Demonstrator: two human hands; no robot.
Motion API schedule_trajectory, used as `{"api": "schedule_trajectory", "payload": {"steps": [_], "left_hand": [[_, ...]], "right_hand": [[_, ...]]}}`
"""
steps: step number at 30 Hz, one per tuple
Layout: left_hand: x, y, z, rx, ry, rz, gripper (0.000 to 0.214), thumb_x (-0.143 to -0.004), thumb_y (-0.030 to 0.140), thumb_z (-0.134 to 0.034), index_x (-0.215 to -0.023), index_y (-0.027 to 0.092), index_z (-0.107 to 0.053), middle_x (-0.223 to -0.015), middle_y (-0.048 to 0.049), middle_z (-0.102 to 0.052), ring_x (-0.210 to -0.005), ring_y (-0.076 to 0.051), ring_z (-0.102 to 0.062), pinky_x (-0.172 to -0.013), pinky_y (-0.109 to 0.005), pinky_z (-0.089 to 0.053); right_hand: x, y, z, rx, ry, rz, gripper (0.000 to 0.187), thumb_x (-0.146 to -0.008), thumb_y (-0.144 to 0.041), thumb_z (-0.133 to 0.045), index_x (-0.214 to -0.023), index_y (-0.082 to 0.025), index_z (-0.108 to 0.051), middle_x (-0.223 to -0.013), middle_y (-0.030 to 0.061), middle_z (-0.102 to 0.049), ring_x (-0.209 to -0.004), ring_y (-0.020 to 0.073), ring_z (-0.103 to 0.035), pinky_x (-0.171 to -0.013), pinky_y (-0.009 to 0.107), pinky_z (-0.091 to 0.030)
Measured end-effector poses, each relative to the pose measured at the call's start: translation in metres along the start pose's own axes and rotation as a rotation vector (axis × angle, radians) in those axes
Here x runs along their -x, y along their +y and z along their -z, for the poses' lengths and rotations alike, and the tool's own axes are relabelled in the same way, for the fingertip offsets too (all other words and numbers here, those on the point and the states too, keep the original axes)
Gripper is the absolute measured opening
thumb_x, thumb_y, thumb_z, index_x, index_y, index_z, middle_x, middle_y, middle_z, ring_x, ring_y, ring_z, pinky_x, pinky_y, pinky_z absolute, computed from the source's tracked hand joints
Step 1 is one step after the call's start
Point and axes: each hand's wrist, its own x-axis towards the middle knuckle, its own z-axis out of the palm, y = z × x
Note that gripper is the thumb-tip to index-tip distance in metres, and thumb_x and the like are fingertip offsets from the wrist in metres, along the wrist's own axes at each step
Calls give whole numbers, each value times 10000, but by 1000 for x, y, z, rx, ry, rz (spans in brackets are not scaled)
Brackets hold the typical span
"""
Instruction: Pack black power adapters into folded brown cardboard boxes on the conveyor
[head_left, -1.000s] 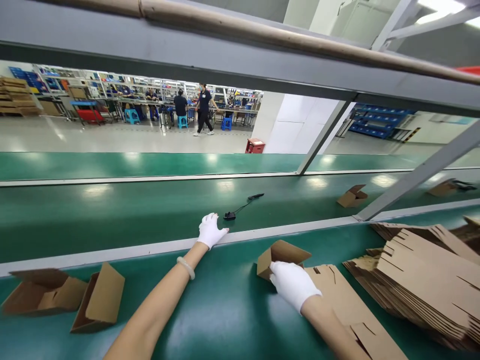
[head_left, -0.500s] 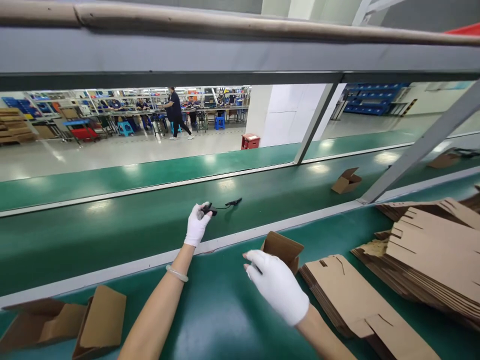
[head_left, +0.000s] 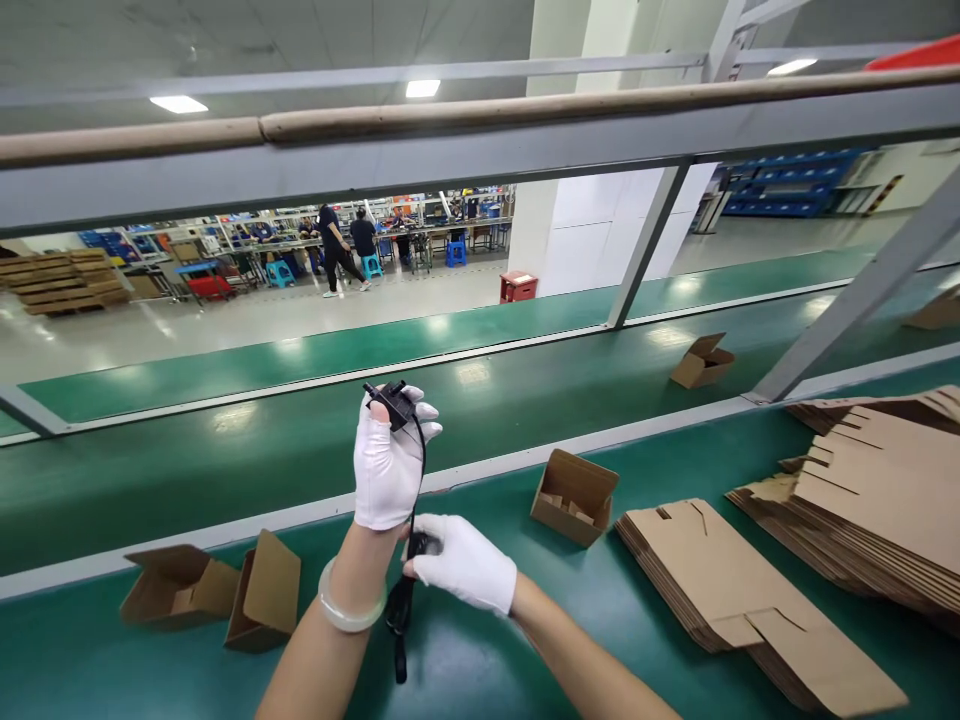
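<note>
A small black plastic adapter (head_left: 391, 405) is held firmly in the white-gloved left grip (head_left: 390, 465), and its black cord (head_left: 400, 610) is pinched closed by the white-gloved right grip (head_left: 460, 563). Both are held above the green conveyor belt (head_left: 480, 660), with open belt between them and the brown cardboard box (head_left: 574, 497).

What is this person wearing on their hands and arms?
The left hand and right hand wear white fabric gloves ending at the wrist. The forearms are bare, with no sleeves showing. A smooth pale bangle circles the left wrist.
</note>
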Motion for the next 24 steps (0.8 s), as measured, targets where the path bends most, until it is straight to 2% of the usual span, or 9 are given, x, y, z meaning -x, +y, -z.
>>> {"api": "schedule_trajectory", "payload": {"steps": [3, 5, 7, 10, 13, 15, 18, 21, 24], "left_hand": [[10, 4, 11, -129, 41, -15, 250, -828, 406, -591, -979, 219, -523, -911, -17, -647, -798, -151, -672, -665, -263, -546], [23, -1, 19, -211, 45, 45, 255, -830, 402, -590, -986, 221, -500, -933, -26, -655, -855, -182, -679, -716, -308, -553], [40, -12, 26, -286, 20, 153, 286, -833, 418, -578, -1016, 225, -474, -987, -44, -658, -910, -209, -673, -775, -360, -548], [66, -31, 30, -473, -10, 297, 376, -831, 452, -560, -1106, 219, -452, -1141, -97, -622, -1041, -238, -626, -889, -394, -505], [80, -42, 25, -623, -34, 334, 439, -824, 472, -554, -1155, 197, -467, -1248, -112, -567, -1173, -240, -537, -996, -373, -431], [82, -44, 18, -634, -111, 370, 436, -832, 475, -536, -1155, 185, -489, -1267, -108, -555, -1194, -246, -514, -1013, -380, -413], [78, -46, 9, -579, -262, 431, 406, -852, 463, -507, -1138, 175, -516, -1231, -108, -580, -1144, -247, -548, -986, -390, -433], [73, -63, 7, -544, -364, 440, 393, -876, 438, -468, -1164, 173, -501, -1237, -115, -575, -1132, -235, -556, -985, -390, -432], [67, -101, 11, -699, -305, 411, 413, -877, 375, -471, -1230, 163, -445, -1309, -136, -517, -1210, -237, -497, -1037, -403, -373]], "right_hand": [[19, -11, 16, -174, 176, 36, 160, -684, -203, -600, -839, -206, -559, -716, -20, -578, -564, 108, -483, -544, 259, -421], [30, -24, 33, -258, 338, 66, 202, -725, -287, -588, -901, -199, -543, -723, -21, -559, -530, 89, -463, -516, 248, -408], [36, -37, 48, -244, 438, 84, 284, -763, -358, -556, -992, -190, -536, -714, -22, -546, -511, 86, -461, -504, 247, -409], [41, -48, 59, -11, 469, 81, 314, -766, -319, -538, -1048, -182, -561, -700, -8, -573, -579, 127, -529, -578, 282, -459], [44, -46, 58, 237, 480, 152, 229, -745, -229, -521, -955, -198, -606, -831, 30, -642, -764, 175, -595, -730, 315, -484], [49, -39, 56, 323, 548, 215, 150, -760, -226, -499, -865, -209, -606, -848, 32, -649, -787, 183, -601, -751, 317, -487], [58, -28, 60, 451, 698, 272, 118, -806, -264, -475, -756, -219, -572, -743, 31, -629, -698, 184, -592, -699, 321, -491], [68, -18, 81, 598, 814, 369, 129, -836, -270, -471, -755, -225, -561, -739, 35, -626, -688, 182, -597, -687, 311, -489], [73, -5, 115, 776, 1027, 545, 86, -845, -241, -482, -815, -221, -560, -782, 35, -636, -703, 172, -605, -681, 293, -488]]}}
